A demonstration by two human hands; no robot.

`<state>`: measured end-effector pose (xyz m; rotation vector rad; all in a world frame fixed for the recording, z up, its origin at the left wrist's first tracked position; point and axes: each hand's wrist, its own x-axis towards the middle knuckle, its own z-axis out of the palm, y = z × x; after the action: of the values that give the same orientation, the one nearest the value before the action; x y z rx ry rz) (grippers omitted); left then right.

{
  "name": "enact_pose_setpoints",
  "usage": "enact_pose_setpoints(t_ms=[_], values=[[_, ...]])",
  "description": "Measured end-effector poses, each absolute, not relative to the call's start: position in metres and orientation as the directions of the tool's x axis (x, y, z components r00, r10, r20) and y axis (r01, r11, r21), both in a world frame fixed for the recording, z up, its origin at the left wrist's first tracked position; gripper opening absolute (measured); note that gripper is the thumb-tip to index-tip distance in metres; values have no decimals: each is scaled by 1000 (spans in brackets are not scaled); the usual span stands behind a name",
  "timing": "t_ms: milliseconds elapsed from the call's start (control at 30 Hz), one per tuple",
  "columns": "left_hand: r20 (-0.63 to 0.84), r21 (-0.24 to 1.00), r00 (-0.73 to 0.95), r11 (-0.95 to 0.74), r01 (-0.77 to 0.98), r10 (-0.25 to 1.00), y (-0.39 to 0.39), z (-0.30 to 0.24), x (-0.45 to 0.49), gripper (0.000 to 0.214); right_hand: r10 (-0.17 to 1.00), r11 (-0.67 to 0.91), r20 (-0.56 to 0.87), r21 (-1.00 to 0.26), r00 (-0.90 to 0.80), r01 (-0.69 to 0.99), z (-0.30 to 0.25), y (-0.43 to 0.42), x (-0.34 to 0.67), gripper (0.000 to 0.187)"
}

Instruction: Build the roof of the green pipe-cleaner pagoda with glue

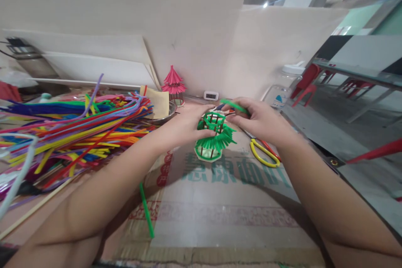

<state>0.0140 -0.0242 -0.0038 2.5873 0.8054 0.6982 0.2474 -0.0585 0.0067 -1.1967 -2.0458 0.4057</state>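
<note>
A small green pagoda model (216, 136) stands upright on the board in front of me. Its fringed roof and top ring are made of green pipe cleaner, with brown posts and a pale base below. My left hand (197, 123) grips its left side, thumb across the front of the roof. Just right of the model, my right hand (256, 117) pinches a short green pipe cleaner (235, 106) that sticks out to the left. Scissors with yellow and red handles (264, 155) lie below the right hand, their blades partly hidden. Another green pipe cleaner (146, 211) lies near my left forearm.
A big pile of coloured pipe cleaners (78, 130) covers the left side. Behind stand a pink pagoda model (173, 83), a small digital clock (210, 95) and a metal bowl (171, 111). A clear plastic jar (282, 86) stands at the right edge of the table.
</note>
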Motion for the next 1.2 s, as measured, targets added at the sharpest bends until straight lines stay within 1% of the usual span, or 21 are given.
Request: enact_pose_setpoints(t_ms=[67, 167, 267, 333, 433, 533, 633, 833, 1000, 1067, 1200], values=[[337, 465, 728, -778, 423, 597, -26, -1, 13, 69, 843, 538, 393, -579, -368, 612, 8, -63, 241, 21], [281, 521, 726, -735, 433, 627, -26, 6, 5, 66, 836, 548, 377, -547, -398, 633, 4, -63, 236, 21], [242, 590, 707, -679, 437, 665, -23, 14, -2, 49, 827, 559, 386, -491, -408, 668, -5, -59, 233, 17], [246, 596, 699, -673, 438, 672, -22, 18, -3, 39, 816, 570, 407, -450, -410, 687, -9, -58, 231, 12], [271, 544, 694, -701, 461, 667, -24, 20, -1, 35, 808, 580, 415, -437, -418, 687, -10, -58, 229, 10], [284, 512, 705, -725, 461, 650, -25, 20, 2, 30, 802, 594, 398, -449, -446, 668, -9, -59, 228, 16], [310, 499, 704, -740, 451, 638, -24, 18, 3, 25, 808, 586, 384, -455, -446, 671, -10, -58, 228, 18], [342, 481, 696, -754, 448, 632, -19, 14, 4, 22, 816, 578, 380, -522, -436, 627, -15, -57, 225, 19], [427, 464, 683, -792, 396, 592, -26, 17, 5, 20, 835, 551, 352, -519, -424, 653, -11, -60, 224, 16], [443, 421, 697, -818, 393, 563, -28, 18, 5, 19, 841, 541, 339, -517, -421, 663, -9, -61, 224, 16], [471, 263, 726, -866, 426, 500, -25, 13, 5, 18, 848, 529, 323, -527, -420, 665, -9, -60, 225, 18]])
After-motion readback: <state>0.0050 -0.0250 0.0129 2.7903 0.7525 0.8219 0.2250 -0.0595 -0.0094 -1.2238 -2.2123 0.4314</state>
